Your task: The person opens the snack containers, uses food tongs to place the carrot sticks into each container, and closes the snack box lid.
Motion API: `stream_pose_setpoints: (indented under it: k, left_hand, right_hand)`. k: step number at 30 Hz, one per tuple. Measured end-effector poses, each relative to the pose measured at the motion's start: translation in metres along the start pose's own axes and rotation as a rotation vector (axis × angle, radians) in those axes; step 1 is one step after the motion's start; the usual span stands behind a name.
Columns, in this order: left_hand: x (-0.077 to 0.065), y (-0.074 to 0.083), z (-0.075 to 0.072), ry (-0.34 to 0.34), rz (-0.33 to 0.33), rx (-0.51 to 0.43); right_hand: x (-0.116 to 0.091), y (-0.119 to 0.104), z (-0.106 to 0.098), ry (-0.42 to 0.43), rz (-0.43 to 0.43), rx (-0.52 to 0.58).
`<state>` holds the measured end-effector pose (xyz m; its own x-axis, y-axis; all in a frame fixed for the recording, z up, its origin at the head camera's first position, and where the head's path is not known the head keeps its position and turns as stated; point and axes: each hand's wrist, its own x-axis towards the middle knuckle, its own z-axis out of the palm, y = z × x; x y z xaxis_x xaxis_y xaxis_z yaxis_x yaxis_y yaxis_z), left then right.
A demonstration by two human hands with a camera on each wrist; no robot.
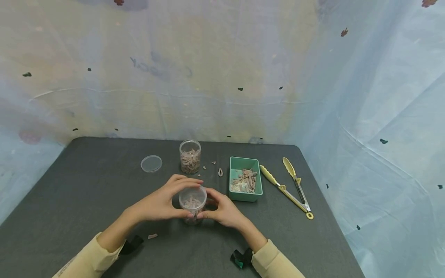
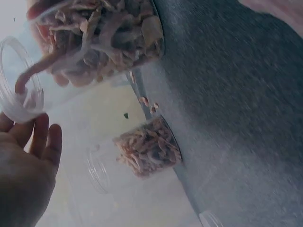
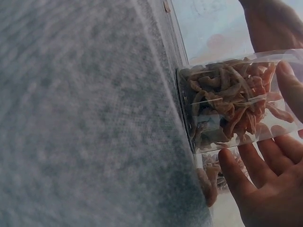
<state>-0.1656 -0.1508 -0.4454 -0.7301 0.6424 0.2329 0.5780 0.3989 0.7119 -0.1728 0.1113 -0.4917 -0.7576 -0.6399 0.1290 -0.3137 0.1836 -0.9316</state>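
Observation:
Upright on the dark table, a clear plastic jar (image 3: 227, 104) holds brownish, shrivelled strips. A translucent round lid (image 1: 192, 197) covers its top. My left hand (image 1: 168, 199) curls round the lid's edge from the left, thumb in front and fingers behind. From the right, my right hand (image 1: 224, 210) grips the jar's side, its thumb near the left thumb. In the right wrist view, several right fingers (image 3: 258, 168) lie along the jar wall. One long strip (image 2: 35, 71) reaches up toward the rim in the left wrist view.
Behind stands a second jar (image 1: 190, 158) of strips, without a lid; a loose lid (image 1: 151, 163) lies left of it. A green tray (image 1: 245, 197) with strips and crumbs is at right, beside yellow-tipped tongs (image 1: 292, 199). Stray pieces (image 1: 220, 172) lie between; another scrap (image 1: 152, 236) is in front.

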Motion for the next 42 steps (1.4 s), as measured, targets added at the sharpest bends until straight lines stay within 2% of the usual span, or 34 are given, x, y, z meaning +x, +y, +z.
stream_pose_setpoints:
  k: [3,6,11,14,18,21,26,35,42]
  left_hand:
    - [0.003,0.001,0.0,0.021,0.016,0.023]
    - [0.004,0.002,-0.001,0.027,0.068,0.027]
    - [0.002,0.0,-0.004,-0.011,0.138,-0.022]
    - [0.0,0.0,-0.003,-0.009,0.108,-0.027]
    - [-0.001,-0.001,-0.003,0.043,0.026,0.014]
    - [-0.001,-0.002,-0.002,0.061,-0.006,0.027]
    - [-0.002,-0.003,-0.005,0.037,0.004,0.024]
    - [-0.005,-0.001,-0.011,0.004,0.091,0.039]
    - [-0.003,0.0,-0.007,0.04,0.031,0.048]
  right_hand:
    - [0.001,0.001,0.0,0.001,0.005,-0.007]
    - [0.001,0.002,0.0,0.001,0.013,-0.008]
    - [0.0,0.002,0.0,-0.001,-0.002,-0.008]
    - [0.0,0.001,0.0,-0.001,-0.006,-0.007]
    - [0.0,0.001,0.0,-0.004,-0.009,-0.01]
    - [0.0,0.001,0.0,-0.005,-0.017,-0.014]
    - [0.0,0.002,-0.001,-0.003,-0.02,-0.016]
    - [0.0,0.001,0.0,-0.007,0.004,-0.009]
    - [0.0,0.0,0.0,-0.006,-0.004,0.0]
